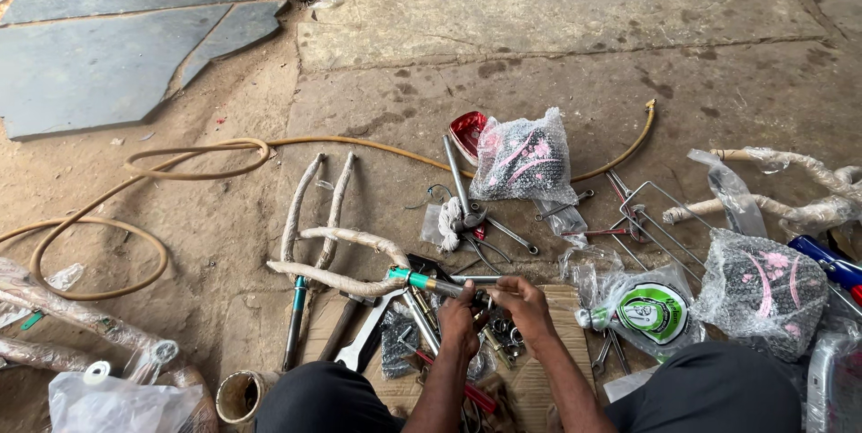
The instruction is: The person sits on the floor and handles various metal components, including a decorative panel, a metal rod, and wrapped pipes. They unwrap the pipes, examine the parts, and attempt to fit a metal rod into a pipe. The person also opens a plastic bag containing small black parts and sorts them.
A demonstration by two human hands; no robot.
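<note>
The person sits low on the stone floor (557, 29), both hands meeting over a flattened piece of cardboard (566, 303) at six o'clock of the view. The left hand (460, 318) has its grip closed around a thin metal rod with a teal sleeve (422, 281), which juts out toward nine o'clock and runs into a paper-wrapped bicycle frame (337, 253). The right hand (523, 301) pinches its fingertips together at the rod's near end, on something too small to make out. Just under the hands lies a scatter of bolts and nuts (499, 336), with a flat spanner (366, 336) at seven o'clock of them. At twelve o'clock of the hands sits a bubble-wrapped part with pink marks (525, 159), touching a red reflector (467, 130). A tan hose (193, 156) loops away toward ten o'clock. At three o'clock rest a bagged green-and-white part (653, 312) and another bubble-wrapped bundle (763, 289)
</note>
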